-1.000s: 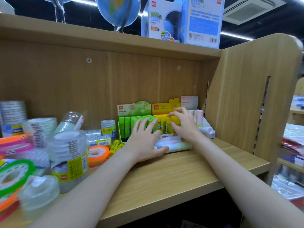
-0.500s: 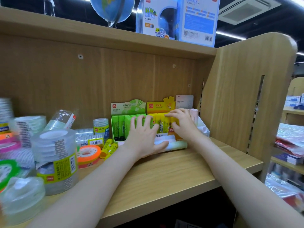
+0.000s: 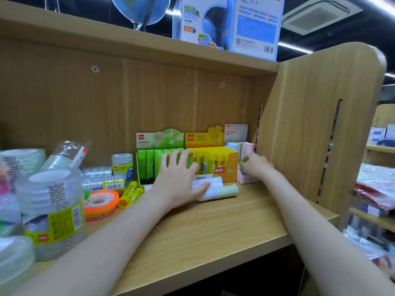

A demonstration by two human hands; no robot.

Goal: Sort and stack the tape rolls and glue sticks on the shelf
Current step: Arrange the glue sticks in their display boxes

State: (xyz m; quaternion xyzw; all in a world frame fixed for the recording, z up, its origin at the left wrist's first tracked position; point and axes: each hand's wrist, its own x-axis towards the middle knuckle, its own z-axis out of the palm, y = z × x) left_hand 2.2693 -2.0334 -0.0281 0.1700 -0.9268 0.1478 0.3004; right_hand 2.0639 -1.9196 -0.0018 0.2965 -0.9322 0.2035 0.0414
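Note:
A green glue stick box (image 3: pixel 147 165) and a yellow glue stick box (image 3: pixel 215 161) stand at the back of the wooden shelf (image 3: pixel 213 227). My left hand (image 3: pixel 179 182) lies spread over the green box's front, its thumb against pastel glue sticks (image 3: pixel 222 192) lying in front of the boxes. My right hand (image 3: pixel 256 167) sits with curled fingers at the small pink box (image 3: pixel 245 179) of pastel sticks by the side panel; what it holds is hidden. Two loose yellow glue sticks (image 3: pixel 130 192) lie beside an orange tape roll (image 3: pixel 101 200).
Stacks of clear tape (image 3: pixel 51 210) crowd the shelf's left end, with a smaller tape stack (image 3: pixel 122 165) and wrapped packs behind. The wooden side panel (image 3: pixel 310 135) closes the right. A globe and its boxes (image 3: pixel 226 22) stand on the shelf above.
My right hand has moved right from the yellow glue sticks to the pink box. My left hand stays spread over the green box and pastel sticks.

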